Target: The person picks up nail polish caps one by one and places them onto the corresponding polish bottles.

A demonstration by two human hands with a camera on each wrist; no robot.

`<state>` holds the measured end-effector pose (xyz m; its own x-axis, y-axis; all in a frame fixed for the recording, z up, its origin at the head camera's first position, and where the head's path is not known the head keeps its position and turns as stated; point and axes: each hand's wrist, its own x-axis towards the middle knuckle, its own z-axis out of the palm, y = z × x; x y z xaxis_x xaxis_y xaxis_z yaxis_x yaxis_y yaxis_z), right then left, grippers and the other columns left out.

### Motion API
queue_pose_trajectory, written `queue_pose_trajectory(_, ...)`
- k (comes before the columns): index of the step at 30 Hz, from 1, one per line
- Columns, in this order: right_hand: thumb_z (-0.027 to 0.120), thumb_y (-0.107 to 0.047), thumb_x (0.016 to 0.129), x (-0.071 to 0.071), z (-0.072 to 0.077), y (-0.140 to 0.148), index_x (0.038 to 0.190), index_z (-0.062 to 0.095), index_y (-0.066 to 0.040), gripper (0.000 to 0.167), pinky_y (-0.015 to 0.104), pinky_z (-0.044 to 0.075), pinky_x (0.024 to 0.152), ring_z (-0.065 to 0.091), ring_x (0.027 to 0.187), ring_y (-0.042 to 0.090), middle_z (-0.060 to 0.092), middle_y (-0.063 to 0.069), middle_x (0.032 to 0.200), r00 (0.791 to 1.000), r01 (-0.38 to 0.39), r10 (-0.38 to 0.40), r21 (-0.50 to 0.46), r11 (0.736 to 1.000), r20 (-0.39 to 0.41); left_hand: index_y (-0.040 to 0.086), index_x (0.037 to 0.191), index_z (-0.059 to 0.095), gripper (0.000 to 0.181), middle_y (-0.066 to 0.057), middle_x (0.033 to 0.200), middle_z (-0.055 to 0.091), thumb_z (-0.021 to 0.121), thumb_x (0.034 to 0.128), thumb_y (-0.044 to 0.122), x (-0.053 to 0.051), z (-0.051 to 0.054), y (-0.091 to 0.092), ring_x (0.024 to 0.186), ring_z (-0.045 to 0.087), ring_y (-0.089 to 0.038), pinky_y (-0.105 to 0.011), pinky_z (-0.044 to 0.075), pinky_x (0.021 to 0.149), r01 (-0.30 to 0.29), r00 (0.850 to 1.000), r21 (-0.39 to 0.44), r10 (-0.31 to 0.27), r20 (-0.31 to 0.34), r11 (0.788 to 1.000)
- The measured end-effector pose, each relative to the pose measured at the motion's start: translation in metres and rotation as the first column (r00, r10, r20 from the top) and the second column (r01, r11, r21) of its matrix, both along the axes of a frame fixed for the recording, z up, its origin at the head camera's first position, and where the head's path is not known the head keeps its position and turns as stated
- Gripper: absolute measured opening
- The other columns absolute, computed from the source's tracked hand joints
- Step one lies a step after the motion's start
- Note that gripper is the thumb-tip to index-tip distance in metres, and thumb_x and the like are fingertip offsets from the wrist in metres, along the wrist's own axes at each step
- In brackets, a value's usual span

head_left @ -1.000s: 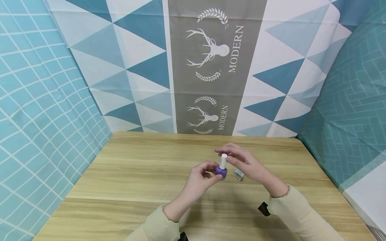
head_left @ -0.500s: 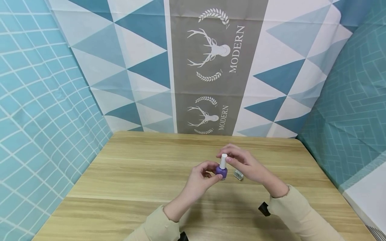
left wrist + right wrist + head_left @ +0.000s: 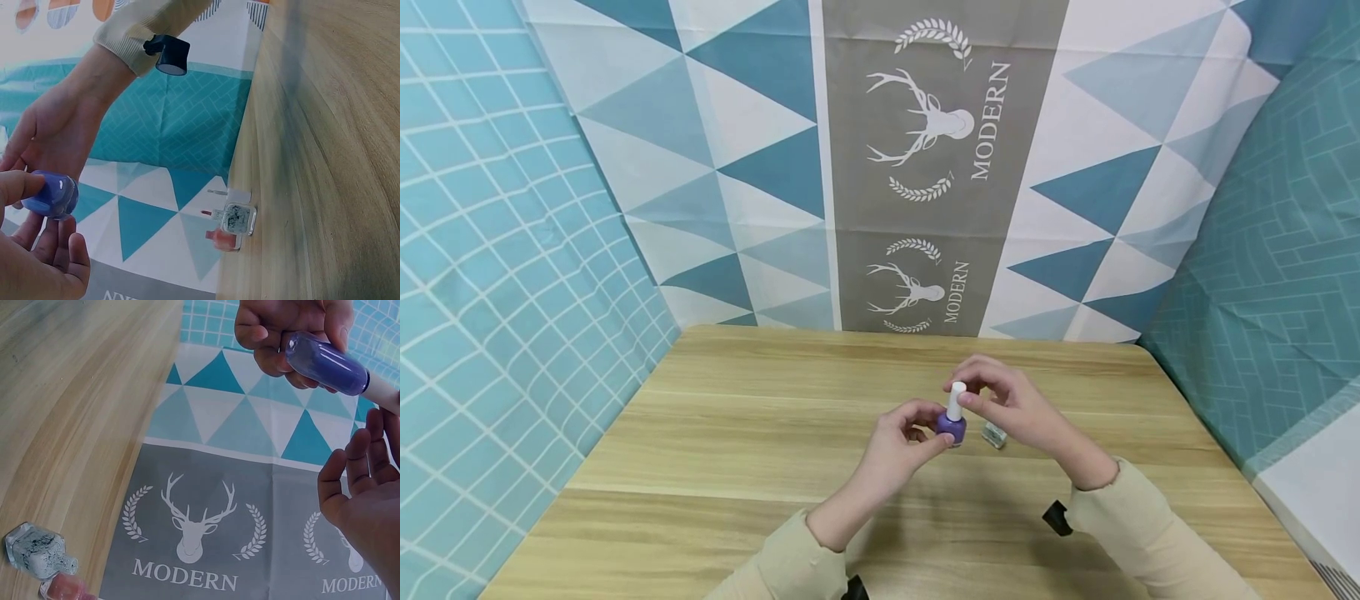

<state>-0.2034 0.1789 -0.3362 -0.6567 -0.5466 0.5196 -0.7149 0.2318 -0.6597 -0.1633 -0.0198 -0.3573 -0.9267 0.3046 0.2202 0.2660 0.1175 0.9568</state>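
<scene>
A purple nail polish bottle with a white cap is held upright above the table. My left hand pinches the purple glass between thumb and fingers. My right hand has its thumb and index finger around the white cap; in the right wrist view the cap runs into the fingers at the frame's edge. The purple bottle hides the cap in the left wrist view.
A clear bottle with speckled contents is on the wooden table, just beyond my right hand. Beside it in the wrist views is a reddish-pink bottle. Patterned cloths hang behind and at both sides.
My right hand's fingers have curled in slightly around the white cap and shifted a little to the right. The left hand and bottle look unmoved.
</scene>
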Motion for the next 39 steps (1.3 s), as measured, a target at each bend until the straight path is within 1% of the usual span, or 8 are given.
queue_pose_trajectory(5,0.063,0.001,0.087,-0.001,-0.001,-0.001,0.100,0.064,-0.016,0.021,0.025,0.046,0.069,0.051,0.081,0.013,0.059,-0.001,0.097,0.999,0.032,-0.031,-0.012,0.999,0.022,0.000,0.105,0.065,0.024,-0.010,0.097,0.066,0.069,0.0821,0.003,0.006,0.010,0.000,0.087,0.057,-0.018,-0.022,0.049,0.071,-0.002,1.000,-0.012,0.002,0.009,1.000)
queue_pose_trajectory(14,0.069,-0.001,0.083,0.000,-0.001,-0.002,0.093,0.061,-0.012,0.017,0.024,0.045,0.070,0.050,0.081,0.014,0.055,0.000,0.090,0.994,0.080,-0.077,-0.035,0.996,0.076,0.000,0.105,0.065,0.023,-0.010,0.096,0.066,0.070,0.0819,0.004,0.005,0.009,0.002,0.091,0.059,-0.028,-0.023,0.049,0.072,0.009,1.000,0.005,-0.009,-0.002,1.000)
queue_pose_trajectory(20,0.071,-0.003,0.082,0.001,0.000,-0.003,0.091,0.058,-0.012,0.018,0.024,0.044,0.067,0.050,0.080,0.018,0.053,0.000,0.089,0.992,0.094,-0.090,-0.031,0.995,0.093,0.005,0.104,0.066,0.024,-0.008,0.096,0.066,0.072,0.0812,0.008,-0.004,-0.008,0.005,0.090,0.059,-0.023,-0.024,0.049,0.071,0.003,1.000,0.017,-0.003,-0.013,1.000)
queue_pose_trajectory(24,0.071,-0.004,0.082,0.000,0.000,-0.004,0.090,0.057,-0.011,0.018,0.025,0.044,0.067,0.050,0.080,0.017,0.052,0.000,0.088,0.990,0.093,-0.089,-0.031,0.995,0.105,0.005,0.104,0.066,0.024,-0.007,0.096,0.066,0.073,0.0809,0.008,-0.007,-0.012,0.005,0.089,0.059,-0.021,-0.023,0.049,0.071,0.001,1.000,0.013,-0.001,-0.011,1.000)
queue_pose_trajectory(27,0.070,-0.006,0.084,0.001,0.000,-0.004,0.096,0.060,-0.009,0.017,0.025,0.045,0.067,0.051,0.081,0.014,0.055,0.001,0.091,0.990,0.092,-0.089,-0.022,0.996,0.109,0.005,0.104,0.066,0.024,-0.008,0.097,0.066,0.072,0.0814,0.008,-0.007,-0.013,0.005,0.089,0.059,-0.020,-0.023,0.049,0.071,0.004,1.000,0.013,-0.003,-0.007,1.000)
queue_pose_trajectory(29,0.066,-0.007,0.087,0.002,0.000,-0.004,0.104,0.062,-0.010,0.018,0.024,0.046,0.068,0.052,0.082,0.013,0.059,0.001,0.097,0.990,0.097,-0.096,-0.006,0.995,0.105,0.007,0.104,0.066,0.024,-0.006,0.097,0.066,0.073,0.0813,0.011,-0.012,-0.022,0.004,0.088,0.058,-0.016,-0.023,0.049,0.071,0.004,1.000,0.022,-0.004,-0.015,1.000)
queue_pose_trajectory(33,0.058,-0.005,0.092,0.004,0.001,-0.003,0.117,0.063,-0.009,0.026,0.026,0.048,0.072,0.054,0.085,0.013,0.062,0.002,0.109,0.995,0.074,-0.074,0.010,0.997,0.066,0.008,0.104,0.066,0.025,-0.006,0.096,0.067,0.074,0.0811,0.015,-0.014,-0.024,0.003,0.087,0.058,-0.013,-0.022,0.049,0.070,0.000,1.000,0.029,0.001,-0.029,1.000)
queue_pose_trajectory(39,0.052,-0.001,0.094,0.005,0.004,-0.002,0.121,0.061,-0.007,0.029,0.028,0.050,0.076,0.056,0.091,0.015,0.060,0.003,0.111,0.998,0.003,-0.003,0.003,1.000,0.059,0.005,0.105,0.066,0.024,-0.007,0.097,0.067,0.072,0.0818,0.009,-0.015,-0.024,0.003,0.086,0.058,-0.014,-0.023,0.049,0.070,-0.010,1.000,0.006,0.010,-0.016,1.000)
